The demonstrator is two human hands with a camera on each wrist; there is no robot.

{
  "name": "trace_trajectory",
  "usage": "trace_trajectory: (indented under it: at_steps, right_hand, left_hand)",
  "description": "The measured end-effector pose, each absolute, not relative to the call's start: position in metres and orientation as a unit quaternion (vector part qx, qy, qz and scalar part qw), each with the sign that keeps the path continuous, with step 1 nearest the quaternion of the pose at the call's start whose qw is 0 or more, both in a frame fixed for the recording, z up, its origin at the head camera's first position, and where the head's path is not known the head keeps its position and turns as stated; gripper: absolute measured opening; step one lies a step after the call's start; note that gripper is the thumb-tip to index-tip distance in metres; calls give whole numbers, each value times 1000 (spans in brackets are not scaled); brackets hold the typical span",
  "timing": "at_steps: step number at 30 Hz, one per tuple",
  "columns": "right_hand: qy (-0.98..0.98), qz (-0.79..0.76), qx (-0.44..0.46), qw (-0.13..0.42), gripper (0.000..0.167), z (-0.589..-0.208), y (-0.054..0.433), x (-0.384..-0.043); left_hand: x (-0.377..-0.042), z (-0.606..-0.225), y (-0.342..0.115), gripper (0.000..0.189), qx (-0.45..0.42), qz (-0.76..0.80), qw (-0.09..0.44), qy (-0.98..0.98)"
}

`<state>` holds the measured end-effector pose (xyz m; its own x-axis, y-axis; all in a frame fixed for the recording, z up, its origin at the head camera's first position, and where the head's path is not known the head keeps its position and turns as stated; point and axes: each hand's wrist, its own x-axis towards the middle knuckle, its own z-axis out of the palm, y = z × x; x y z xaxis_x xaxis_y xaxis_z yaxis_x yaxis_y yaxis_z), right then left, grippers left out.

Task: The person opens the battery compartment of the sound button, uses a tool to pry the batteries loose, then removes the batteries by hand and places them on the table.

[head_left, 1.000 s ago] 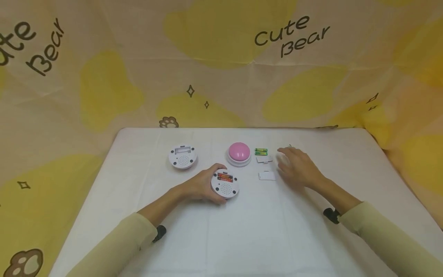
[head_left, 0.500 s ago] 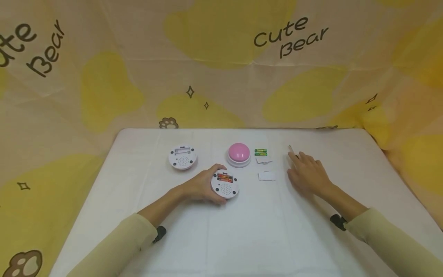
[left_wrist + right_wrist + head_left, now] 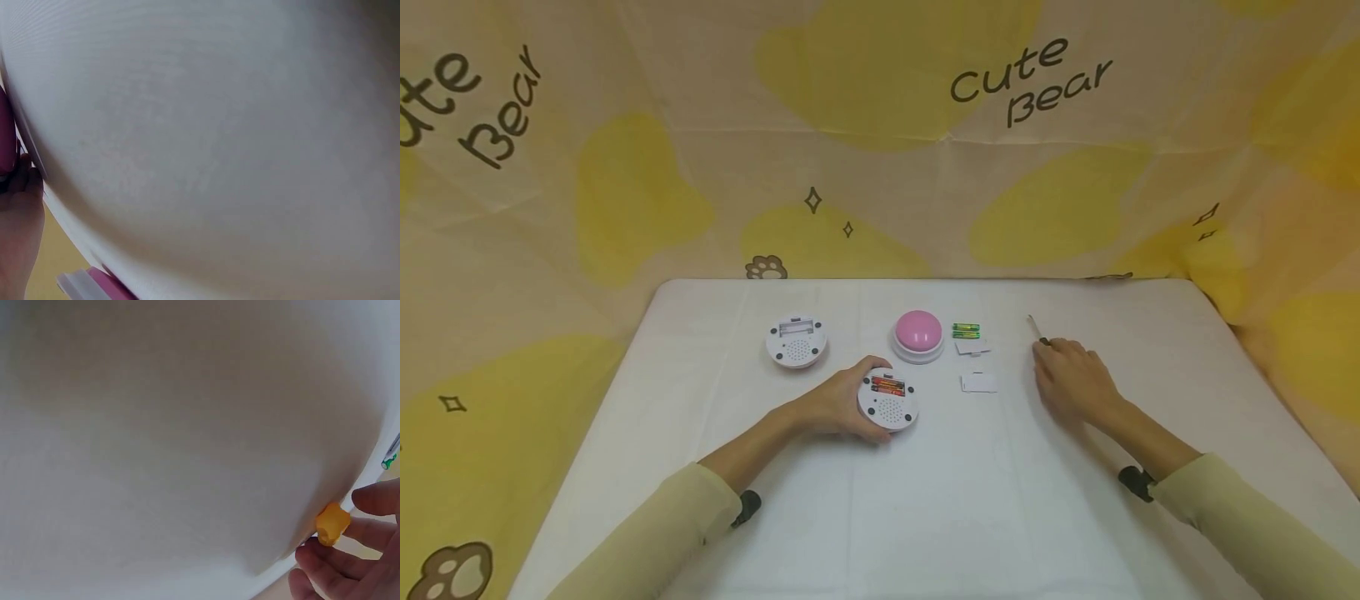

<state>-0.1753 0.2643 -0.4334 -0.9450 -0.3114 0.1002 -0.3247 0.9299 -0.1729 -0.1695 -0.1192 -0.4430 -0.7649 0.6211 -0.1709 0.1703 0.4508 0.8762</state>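
Note:
My left hand (image 3: 842, 402) grips a round white push-button buzzer (image 3: 891, 410), turned underside up. Two red batteries (image 3: 888, 385) lie in its uncovered compartment. The buzzer's pink dome (image 3: 6, 134) shows at the edge of the left wrist view. On the right, my right hand (image 3: 1075, 379) has its fingers round the handle of a screwdriver (image 3: 1036, 327), whose thin metal shaft points away from me. In the right wrist view the orange end of the handle (image 3: 332, 524) shows between thumb and fingers; the rest is hidden by the hand.
A second upturned buzzer (image 3: 797, 346) with a bare battery compartment lies back left. An upright buzzer with a pink dome (image 3: 918, 332) stands at the middle. Beside it are two green batteries (image 3: 966, 331) and two white battery covers (image 3: 973, 347), all on a white table (image 3: 940, 517).
My right hand has moved right, away from the white covers, and closed round the screwdriver, whose shaft has shifted slightly. My left hand and its buzzer have stayed put.

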Motion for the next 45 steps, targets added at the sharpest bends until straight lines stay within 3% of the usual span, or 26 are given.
trace_trajectory:
  at_steps: [7, 17, 25, 45]
  right_hand:
    - [-972, 141, 183, 42, 27, -432, 266, -179]
    - [-961, 212, 169, 52, 34, -426, 260, -181]
    - [-913, 327, 223, 95, 27, -417, 242, -181]
    - [-885, 408, 221, -38, 24, -391, 213, -176]
  left_hand:
    - [-170, -444, -119, 96, 242, 467, 245, 814]
    - [-169, -443, -119, 97, 237, 463, 246, 818]
    - [-170, -444, -118, 97, 235, 458, 246, 821]
    - [-170, -442, -119, 97, 229, 456, 252, 822]
